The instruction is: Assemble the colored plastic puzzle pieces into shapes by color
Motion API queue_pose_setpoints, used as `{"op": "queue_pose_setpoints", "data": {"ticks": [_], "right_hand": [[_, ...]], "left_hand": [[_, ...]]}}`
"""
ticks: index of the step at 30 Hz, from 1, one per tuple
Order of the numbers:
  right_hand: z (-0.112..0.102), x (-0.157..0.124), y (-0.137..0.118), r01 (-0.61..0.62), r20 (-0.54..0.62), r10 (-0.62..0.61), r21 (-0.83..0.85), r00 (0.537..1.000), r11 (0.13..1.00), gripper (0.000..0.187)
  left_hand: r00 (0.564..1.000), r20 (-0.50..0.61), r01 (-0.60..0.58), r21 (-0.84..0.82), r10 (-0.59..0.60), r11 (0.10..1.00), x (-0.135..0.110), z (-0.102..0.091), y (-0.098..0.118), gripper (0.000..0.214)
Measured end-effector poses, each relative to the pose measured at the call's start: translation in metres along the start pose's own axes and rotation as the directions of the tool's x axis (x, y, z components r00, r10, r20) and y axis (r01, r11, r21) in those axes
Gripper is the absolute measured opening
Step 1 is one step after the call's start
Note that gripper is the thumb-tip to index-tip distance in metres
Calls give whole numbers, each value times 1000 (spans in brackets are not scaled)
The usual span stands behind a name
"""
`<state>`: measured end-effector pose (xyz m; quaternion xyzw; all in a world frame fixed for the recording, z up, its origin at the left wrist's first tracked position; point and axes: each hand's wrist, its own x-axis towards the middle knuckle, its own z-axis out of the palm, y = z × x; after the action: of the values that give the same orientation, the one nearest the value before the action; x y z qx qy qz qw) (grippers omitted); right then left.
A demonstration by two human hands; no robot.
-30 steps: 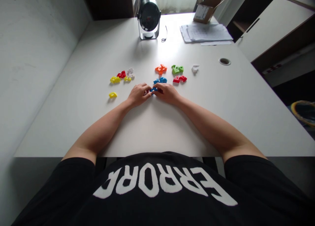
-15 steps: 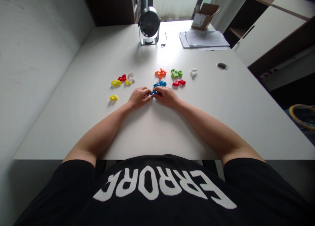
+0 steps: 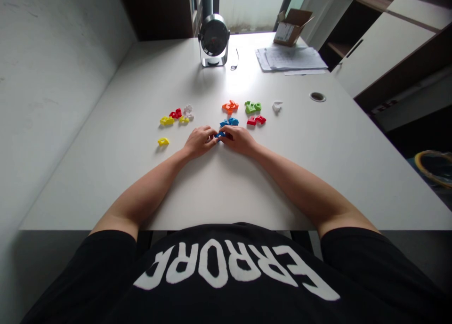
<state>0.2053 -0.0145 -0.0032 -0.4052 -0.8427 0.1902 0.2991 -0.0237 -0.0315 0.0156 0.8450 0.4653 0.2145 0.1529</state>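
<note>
A small blue plastic piece (image 3: 220,134) is pinched between the fingertips of my left hand (image 3: 200,141) and my right hand (image 3: 239,139), close to the tabletop. Both hands are closed on it, and they hide part of its shape. Just beyond them lie more blue pieces (image 3: 229,122). An orange cluster (image 3: 230,107) sits behind those. To the right are green pieces (image 3: 253,107), red pieces (image 3: 256,120) and a white piece (image 3: 277,106). On the left lie yellow pieces (image 3: 166,121), red pieces (image 3: 175,113), white pieces (image 3: 188,111) and a lone yellow piece (image 3: 163,141).
A round black device on a metal stand (image 3: 213,36) is at the back of the white table (image 3: 116,173). Nearby are a short cord (image 3: 236,60), papers (image 3: 293,59) and an open cardboard box (image 3: 291,28). A round cable hole (image 3: 318,97) is at right.
Both hands stay on the blue piece in nearly the same pose. The camera view has tilted slightly, so the table's contents appear a little lower.
</note>
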Motion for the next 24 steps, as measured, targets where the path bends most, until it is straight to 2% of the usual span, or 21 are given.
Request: {"op": "queue_pose_setpoints", "data": {"ticks": [24], "right_hand": [[-2, 0, -5, -22, 1, 22, 10, 1000, 1000, 21]], "left_hand": [[1000, 1, 5, -11, -5, 1000, -1, -2, 3, 26]]}}
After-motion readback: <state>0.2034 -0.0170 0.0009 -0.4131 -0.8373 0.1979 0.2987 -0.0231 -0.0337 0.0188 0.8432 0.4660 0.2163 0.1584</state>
